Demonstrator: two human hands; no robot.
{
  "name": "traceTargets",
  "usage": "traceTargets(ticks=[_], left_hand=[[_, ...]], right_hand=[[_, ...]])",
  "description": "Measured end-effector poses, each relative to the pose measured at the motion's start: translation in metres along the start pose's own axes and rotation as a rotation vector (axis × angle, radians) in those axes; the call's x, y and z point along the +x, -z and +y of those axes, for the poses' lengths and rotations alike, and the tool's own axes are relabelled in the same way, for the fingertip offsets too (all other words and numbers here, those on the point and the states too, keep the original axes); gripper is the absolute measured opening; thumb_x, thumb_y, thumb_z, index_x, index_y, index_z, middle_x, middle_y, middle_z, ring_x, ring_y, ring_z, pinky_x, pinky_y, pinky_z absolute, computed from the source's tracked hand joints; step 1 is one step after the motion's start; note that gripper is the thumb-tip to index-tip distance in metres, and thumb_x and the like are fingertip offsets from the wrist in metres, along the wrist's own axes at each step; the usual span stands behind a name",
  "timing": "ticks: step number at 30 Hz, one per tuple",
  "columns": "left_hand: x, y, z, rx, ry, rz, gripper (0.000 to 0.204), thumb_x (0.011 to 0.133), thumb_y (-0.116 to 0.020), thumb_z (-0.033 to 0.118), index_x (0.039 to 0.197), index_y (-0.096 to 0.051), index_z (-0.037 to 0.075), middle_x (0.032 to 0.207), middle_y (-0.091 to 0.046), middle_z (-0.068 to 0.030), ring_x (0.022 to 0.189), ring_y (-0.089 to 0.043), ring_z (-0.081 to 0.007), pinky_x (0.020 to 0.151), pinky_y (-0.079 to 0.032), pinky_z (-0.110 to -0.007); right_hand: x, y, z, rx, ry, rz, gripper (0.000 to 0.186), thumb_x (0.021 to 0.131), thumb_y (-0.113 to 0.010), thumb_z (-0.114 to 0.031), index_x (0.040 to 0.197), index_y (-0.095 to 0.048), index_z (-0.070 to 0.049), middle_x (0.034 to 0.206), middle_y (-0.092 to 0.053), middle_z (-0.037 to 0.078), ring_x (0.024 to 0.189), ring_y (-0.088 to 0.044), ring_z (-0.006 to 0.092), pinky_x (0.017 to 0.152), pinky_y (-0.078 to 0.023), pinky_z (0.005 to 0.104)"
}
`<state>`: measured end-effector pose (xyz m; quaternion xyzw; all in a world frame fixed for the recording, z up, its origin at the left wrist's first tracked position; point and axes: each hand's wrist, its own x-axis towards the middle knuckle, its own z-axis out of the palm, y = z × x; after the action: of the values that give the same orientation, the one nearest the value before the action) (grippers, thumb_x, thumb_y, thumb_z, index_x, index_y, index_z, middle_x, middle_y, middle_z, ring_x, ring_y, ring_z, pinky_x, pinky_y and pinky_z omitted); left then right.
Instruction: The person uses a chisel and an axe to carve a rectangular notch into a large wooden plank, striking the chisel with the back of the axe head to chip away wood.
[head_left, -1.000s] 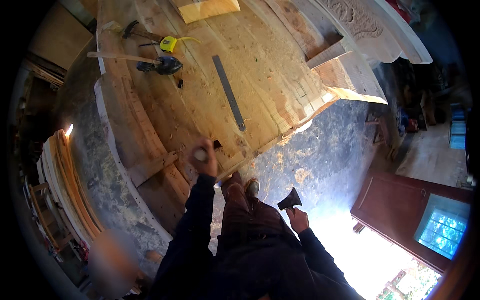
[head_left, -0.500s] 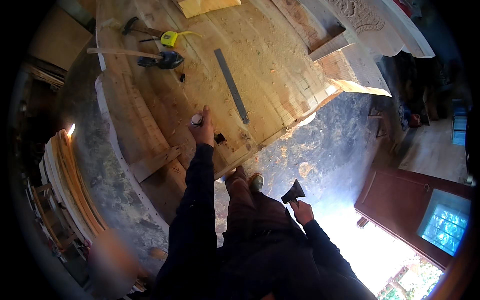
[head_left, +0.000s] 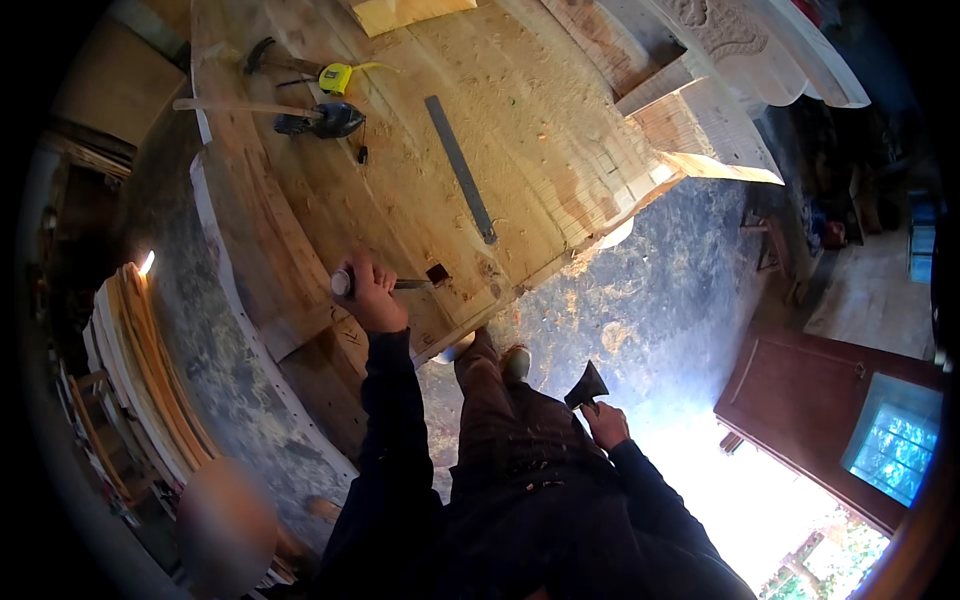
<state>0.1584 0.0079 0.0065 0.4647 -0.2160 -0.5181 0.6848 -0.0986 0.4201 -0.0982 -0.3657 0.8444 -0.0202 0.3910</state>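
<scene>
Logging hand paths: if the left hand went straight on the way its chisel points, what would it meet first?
Likely the square hole in the wood: the chisel in the left hand ends close beside it in view, though depth is hard to judge.

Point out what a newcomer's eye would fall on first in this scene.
Probably the white glare at lower right, beside the red-brown door, then the bright yellow tape measure at the upper left of the wooden panel. Next, the left hand grips a chisel pointing toward a dark square hole near the panel's lower edge, while the right hand holds a dark, flare-headed hatchet below and right of it.
</scene>
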Motion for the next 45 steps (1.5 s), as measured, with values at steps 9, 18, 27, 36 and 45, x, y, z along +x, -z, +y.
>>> traceTargets(ticks=[9,18,27,36,45], left_hand=[[-0.025,0.037,-0.095,0.45,-0.488,-0.219,0.027,0.094,-0.07,0.004,0.073,-0.053,0.004,0.075,-0.06,-0.0015,0.068,-0.057,-0.0154,0.065,-0.05,-0.032],[0.025,0.03,-0.132,0.478,-0.112,-0.043,0.025,0.095,-0.074,0.014,0.077,-0.058,0.005,0.071,-0.058,-0.0002,0.065,-0.057,-0.0143,0.064,-0.048,-0.032],[0.04,-0.043,-0.006,-0.017,0.404,-0.217,0.033,0.095,-0.074,0.016,0.071,-0.051,0.016,0.056,-0.041,0.005,0.048,-0.039,-0.0062,0.045,-0.029,-0.028],[0.005,0.013,-0.026,-0.065,-0.075,-0.038,0.035,0.101,-0.063,0.017,0.071,-0.045,0.015,0.057,-0.035,0.0039,0.046,-0.029,-0.0086,0.047,-0.028,-0.026],[-0.039,0.029,-0.116,0.168,-0.291,0.003,0.035,0.097,-0.069,0.016,0.068,-0.05,0.011,0.063,-0.047,0.0018,0.059,-0.049,-0.0117,0.055,-0.037,-0.028]], right_hand=[[0.0,-0.019,0.041,-0.23,0.214,-0.001,0.028,0.102,-0.055,-0.036,0.095,-0.068,-0.013,0.081,-0.064,0.018,0.072,-0.065,0.0412,0.063,-0.049,0.0527],[-0.005,0.01,-0.004,-0.019,-0.039,-0.011,0.051,0.098,-0.058,-0.048,0.082,-0.066,0.0,0.08,-0.067,0.027,0.081,-0.067,0.0471,0.073,-0.051,0.0554],[0.01,-0.027,0.005,-0.207,-0.08,0.182,0.042,0.1,-0.056,-0.045,0.089,-0.07,-0.007,0.08,-0.067,0.023,0.082,-0.067,0.0466,0.07,-0.052,0.054],[0.013,-0.025,0.024,-0.072,-0.133,-0.013,0.05,0.097,-0.06,-0.047,0.083,-0.064,0.0,0.079,-0.068,0.026,0.082,-0.067,0.0462,0.072,-0.051,0.0535],[-0.004,0.032,-0.02,-0.089,0.329,0.136,0.047,0.098,-0.061,-0.044,0.082,-0.063,0.0,0.075,-0.067,0.024,0.078,-0.067,0.0454,0.067,-0.05,0.0523]])
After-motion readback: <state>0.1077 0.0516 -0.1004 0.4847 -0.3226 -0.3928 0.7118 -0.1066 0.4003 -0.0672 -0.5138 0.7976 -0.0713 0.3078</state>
